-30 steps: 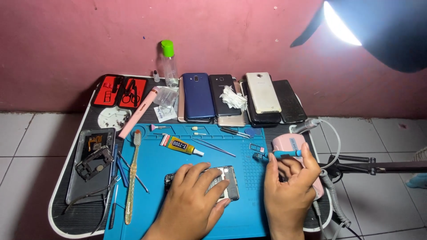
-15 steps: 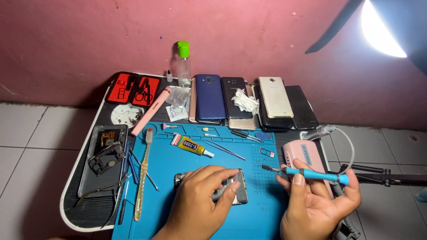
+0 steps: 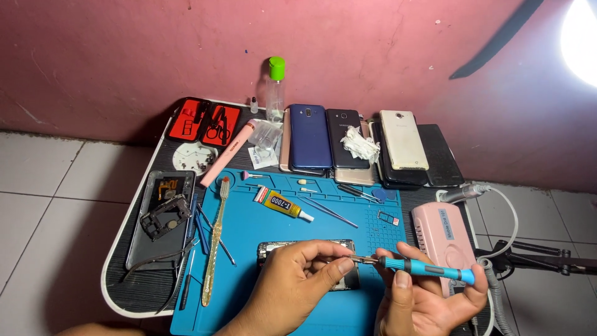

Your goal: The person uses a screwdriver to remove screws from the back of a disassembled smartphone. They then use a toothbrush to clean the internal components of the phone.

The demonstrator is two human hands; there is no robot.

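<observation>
Hands: both work at the near edge; the left hand (image 3: 292, 283) rests on an opened phone (image 3: 273, 250), fingers curled, thumb and forefinger pinched at the screwdriver's metal tip; the right hand (image 3: 429, 298) is closed around a blue screwdriver (image 3: 426, 269), held nearly level and pointing left.
Table: a small black table (image 3: 134, 289) with a white rim, standing on pale floor tiles against a pink wall.
Mat: a blue work mat (image 3: 249, 224) covers the table's middle and near part; the opened phone lies on it, partly under the left hand.
Phones at the back: a row lies along the wall side, among them a dark blue phone (image 3: 309, 135), a black phone (image 3: 343, 127) with a crumpled white wad (image 3: 362, 145) on it, and a white phone (image 3: 403, 139).
Pink box: a pink device (image 3: 443, 233) sits just right of the mat, near the right hand, with a white cable curving off it.
Left side: a dismantled phone shell (image 3: 160, 211) lies on the bare table left of the mat.
Tool case: a red and black kit (image 3: 205, 120) lies open at the far left corner.
Bottle: a clear bottle with a green cap (image 3: 275, 87) stands upright by the wall.
Long tools: a pink stick (image 3: 229, 160) lies slanted by the mat's far left corner; a toothbrush (image 3: 215, 239) lies along the mat's left edge.
Glue: a yellow and black tube (image 3: 282, 204) lies on the mat, beyond the opened phone.
</observation>
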